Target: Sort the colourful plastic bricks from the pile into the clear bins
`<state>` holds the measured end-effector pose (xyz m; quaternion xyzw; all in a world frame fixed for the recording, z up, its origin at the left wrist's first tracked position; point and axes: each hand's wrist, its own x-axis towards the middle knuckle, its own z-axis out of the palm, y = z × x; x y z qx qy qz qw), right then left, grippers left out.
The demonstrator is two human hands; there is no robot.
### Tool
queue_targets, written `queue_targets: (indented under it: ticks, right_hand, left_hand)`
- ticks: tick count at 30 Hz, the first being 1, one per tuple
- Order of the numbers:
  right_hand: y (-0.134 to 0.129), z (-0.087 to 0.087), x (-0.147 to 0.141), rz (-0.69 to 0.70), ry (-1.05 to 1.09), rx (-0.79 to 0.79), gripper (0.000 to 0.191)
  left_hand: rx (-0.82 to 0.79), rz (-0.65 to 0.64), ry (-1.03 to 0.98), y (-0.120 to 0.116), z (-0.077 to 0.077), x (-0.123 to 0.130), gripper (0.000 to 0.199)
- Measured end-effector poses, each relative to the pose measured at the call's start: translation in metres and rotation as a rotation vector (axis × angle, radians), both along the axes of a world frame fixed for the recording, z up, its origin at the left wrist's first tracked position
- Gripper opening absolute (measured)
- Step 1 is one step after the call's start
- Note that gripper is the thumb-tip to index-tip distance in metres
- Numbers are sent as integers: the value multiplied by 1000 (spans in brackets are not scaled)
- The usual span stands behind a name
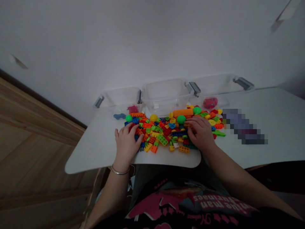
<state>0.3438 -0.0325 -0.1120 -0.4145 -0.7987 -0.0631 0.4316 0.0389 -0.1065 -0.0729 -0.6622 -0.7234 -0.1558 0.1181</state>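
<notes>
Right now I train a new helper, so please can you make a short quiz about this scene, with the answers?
1. Which hand wears the metal bangle?
2. True or false: the right hand rests on the plastic bricks.
3. How many clear boxes with grey handles stand behind the bricks?

Key: 1. The left hand. 2. True. 3. Three.
</notes>
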Motion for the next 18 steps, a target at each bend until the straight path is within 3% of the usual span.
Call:
queue_targets:
  ticks: [7, 13, 18]
  right_hand:
    - [0, 1, 0, 5, -3, 15, 22]
    - [0, 0, 0, 1, -12, 8, 22]
    - [0, 1, 0, 4, -9, 2, 21]
  left_hand:
    - [63, 21, 16, -8, -10, 7, 55]
    - [38, -101, 48, -18, -16, 5, 60]
    - [39, -91, 67, -17, -18, 6, 53]
